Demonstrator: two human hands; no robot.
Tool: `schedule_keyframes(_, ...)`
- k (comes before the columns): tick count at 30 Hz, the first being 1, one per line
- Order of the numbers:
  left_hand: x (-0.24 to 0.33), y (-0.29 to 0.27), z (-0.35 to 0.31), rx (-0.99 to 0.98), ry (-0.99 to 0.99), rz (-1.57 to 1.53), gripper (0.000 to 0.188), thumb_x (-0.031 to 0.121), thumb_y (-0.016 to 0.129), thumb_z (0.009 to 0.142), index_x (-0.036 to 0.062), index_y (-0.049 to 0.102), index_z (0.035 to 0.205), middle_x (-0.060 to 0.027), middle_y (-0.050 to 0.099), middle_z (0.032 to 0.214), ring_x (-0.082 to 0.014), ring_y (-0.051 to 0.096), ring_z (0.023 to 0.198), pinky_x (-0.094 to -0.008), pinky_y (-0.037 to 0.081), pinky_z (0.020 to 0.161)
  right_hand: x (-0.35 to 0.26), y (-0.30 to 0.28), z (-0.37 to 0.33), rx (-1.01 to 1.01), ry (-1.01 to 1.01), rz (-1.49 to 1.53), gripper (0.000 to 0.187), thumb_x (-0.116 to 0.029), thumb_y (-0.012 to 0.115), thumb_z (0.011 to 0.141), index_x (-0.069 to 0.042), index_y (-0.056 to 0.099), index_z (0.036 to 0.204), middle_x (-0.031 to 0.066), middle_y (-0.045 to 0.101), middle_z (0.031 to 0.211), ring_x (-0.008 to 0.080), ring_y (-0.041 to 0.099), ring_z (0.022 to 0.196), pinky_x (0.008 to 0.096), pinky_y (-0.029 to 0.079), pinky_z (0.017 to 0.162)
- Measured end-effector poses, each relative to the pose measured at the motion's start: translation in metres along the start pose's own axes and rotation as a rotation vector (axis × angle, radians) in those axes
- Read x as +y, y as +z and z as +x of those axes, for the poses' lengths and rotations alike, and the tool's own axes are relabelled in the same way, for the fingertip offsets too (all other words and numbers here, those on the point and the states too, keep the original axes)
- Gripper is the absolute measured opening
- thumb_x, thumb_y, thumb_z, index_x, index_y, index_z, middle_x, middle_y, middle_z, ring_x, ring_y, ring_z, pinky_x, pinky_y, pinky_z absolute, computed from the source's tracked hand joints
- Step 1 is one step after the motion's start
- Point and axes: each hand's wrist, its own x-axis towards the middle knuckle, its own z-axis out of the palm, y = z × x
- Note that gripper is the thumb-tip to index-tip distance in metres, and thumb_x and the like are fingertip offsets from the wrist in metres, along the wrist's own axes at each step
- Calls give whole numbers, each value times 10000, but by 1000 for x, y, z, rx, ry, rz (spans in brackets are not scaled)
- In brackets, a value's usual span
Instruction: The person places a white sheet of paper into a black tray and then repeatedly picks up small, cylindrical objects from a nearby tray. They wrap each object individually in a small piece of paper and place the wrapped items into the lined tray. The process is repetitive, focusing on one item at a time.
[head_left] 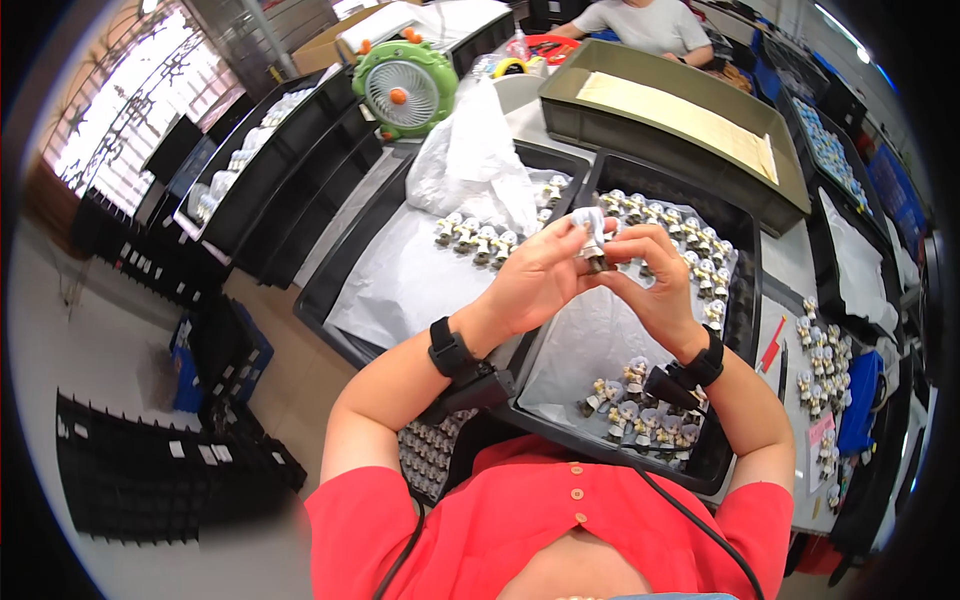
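Note:
Between my two hands, above the lined trays, is a small figurine (590, 232) with a pale grey-white top and a dark base. My left hand (535, 275) grips it from the left with closed fingers. From the other side my right hand (655, 285) pinches it near its lower part. Beneath my right hand lies a black tray (745, 300) lined with white paper; similar figurines (640, 415) stand in its near part and more at its far side. The tray to its left (345, 345) has a row of figurines (475, 238) on white paper.
White sheeting (470, 165) is bunched over the left tray's far end. Behind stand a green fan (405, 88) and a large olive bin (670, 135). More figurines (825, 355) and a blue container (860, 400) are at right. Another person (645, 28) sits across the table.

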Motion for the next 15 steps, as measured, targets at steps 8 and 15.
schedule_keyframes(8,73,-65,16,313,28,700,251,184,630,870,18,522,1025,-79,594,991,-188,630,893,-322,517,779,-5,-6,1,-25,45,-52,192,-17,693,760,-74,666,942,55,602,982,177,595,887,277,479,754)
schedule_keyframes(15,117,-222,7,1044,219,1083,246,132,729,728,0,594,886,-85,639,827,-140,622,633,-280,507,488,2,-1,6,-71,47,10,114,10,662,775,-35,671,879,65,628,871,162,607,778,256,492,682)
